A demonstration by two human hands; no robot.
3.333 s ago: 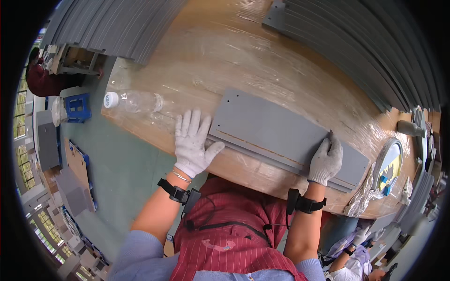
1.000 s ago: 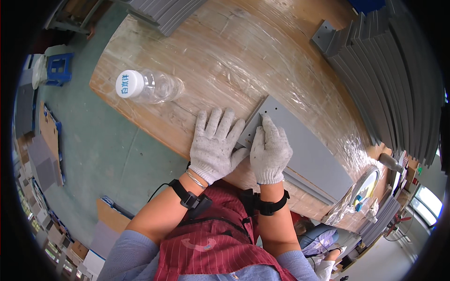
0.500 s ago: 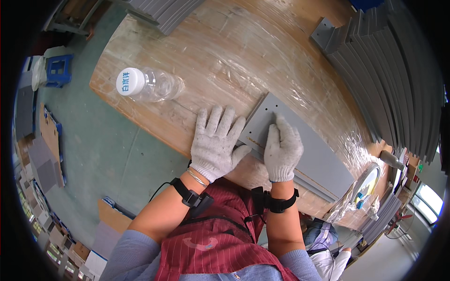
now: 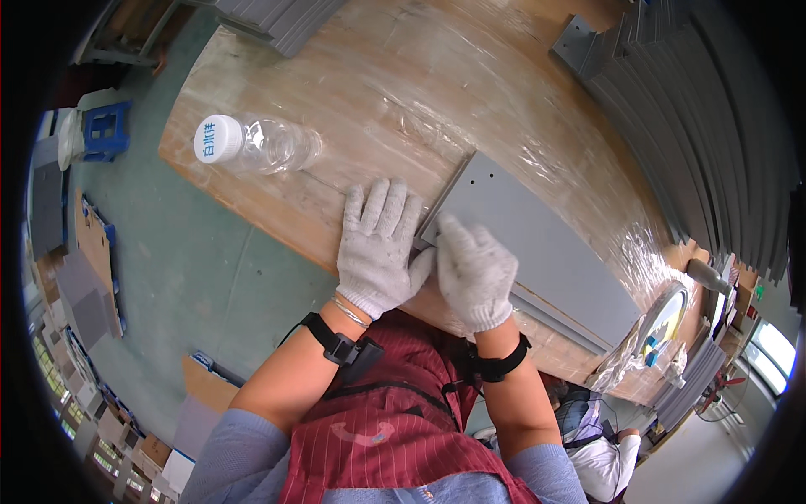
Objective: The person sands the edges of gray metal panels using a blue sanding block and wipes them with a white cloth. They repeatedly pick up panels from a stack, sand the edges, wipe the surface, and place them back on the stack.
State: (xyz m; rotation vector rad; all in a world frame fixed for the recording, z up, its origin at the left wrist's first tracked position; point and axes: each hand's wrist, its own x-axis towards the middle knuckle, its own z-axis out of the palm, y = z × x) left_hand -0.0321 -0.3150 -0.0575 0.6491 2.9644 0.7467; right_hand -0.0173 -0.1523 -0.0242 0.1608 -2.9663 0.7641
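Quietly, the left hand [image 4: 378,248] rests flat, fingers slightly apart, just left of the grey panel [image 4: 546,248]; the right hand [image 4: 475,273] curls at its left end, grip unclear.

Bright, fairly even light; a window [image 4: 772,349] glares white between three and four o'clock. Reflections streak the clear plastic film [image 4: 638,249] at three. The right gloved hand [image 4: 477,273] is blurred; fisheye distortion bends the blackened rim.
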